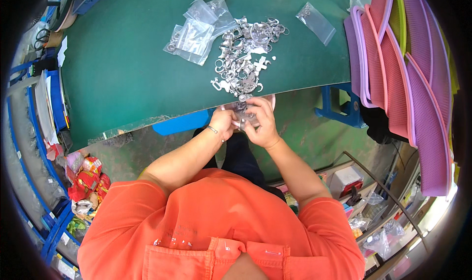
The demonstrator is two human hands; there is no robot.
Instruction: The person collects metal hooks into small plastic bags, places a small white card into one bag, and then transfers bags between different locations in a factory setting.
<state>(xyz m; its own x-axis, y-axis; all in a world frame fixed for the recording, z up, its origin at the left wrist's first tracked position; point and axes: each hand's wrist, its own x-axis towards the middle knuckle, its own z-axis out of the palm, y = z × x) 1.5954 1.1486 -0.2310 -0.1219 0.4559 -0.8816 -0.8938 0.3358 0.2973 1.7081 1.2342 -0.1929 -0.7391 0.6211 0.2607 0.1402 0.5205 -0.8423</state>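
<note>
At the table's near edge, my left hand (223, 123) is closed, its fingers curled at the side of a pale pinkish container (273, 101) that shows only in part. My right hand (263, 124) bends over the same container, thumb and fingers drawn together near small silvery metal pieces (241, 107). What lies between these fingers is too small to tell. Just beyond both hands, a heap of silver-coloured rings and small metal ornaments (246, 58) spreads on the green tabletop (132, 53).
Clear plastic bags (196, 36) lie left of the heap, and a small bag with metal bits (317, 24) lies to its right. Pink and purple perforated baskets (388, 68) are stacked at the right. A blue stool (341, 105) stands below the table; red packets (88, 176) fill the lower left.
</note>
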